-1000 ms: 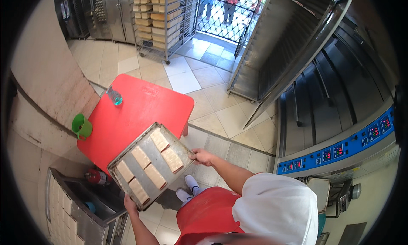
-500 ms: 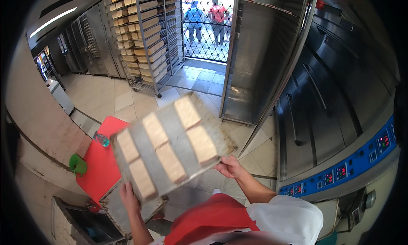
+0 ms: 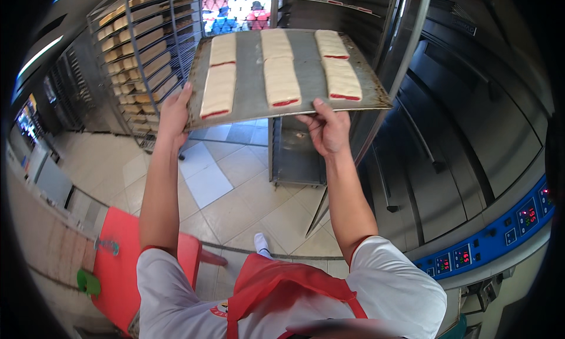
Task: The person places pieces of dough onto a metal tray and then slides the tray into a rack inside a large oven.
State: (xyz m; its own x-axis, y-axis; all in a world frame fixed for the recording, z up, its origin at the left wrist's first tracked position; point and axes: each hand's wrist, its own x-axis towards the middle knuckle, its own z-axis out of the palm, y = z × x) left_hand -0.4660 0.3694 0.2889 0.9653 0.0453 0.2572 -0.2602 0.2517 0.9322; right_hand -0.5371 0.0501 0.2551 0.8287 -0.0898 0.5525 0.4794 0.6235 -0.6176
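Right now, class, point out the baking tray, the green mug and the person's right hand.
Baking tray (image 3: 249, 80), head view: a bare strip of its surface.
Green mug (image 3: 89, 284), head view: its side.
Right hand (image 3: 333, 130), head view: the middle of the hand.

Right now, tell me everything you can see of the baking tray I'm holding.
The baking tray is rectangular, grey and metallic-looking, with a low rim stained brown in places. It carries six pale, oblong dough-like pieces in three columns of two, red showing at most of their near ends, with bare surface between columns. It is held in midair; whether it's level is hard to tell. Your left hand grips its left edge, your right hand its near edge.
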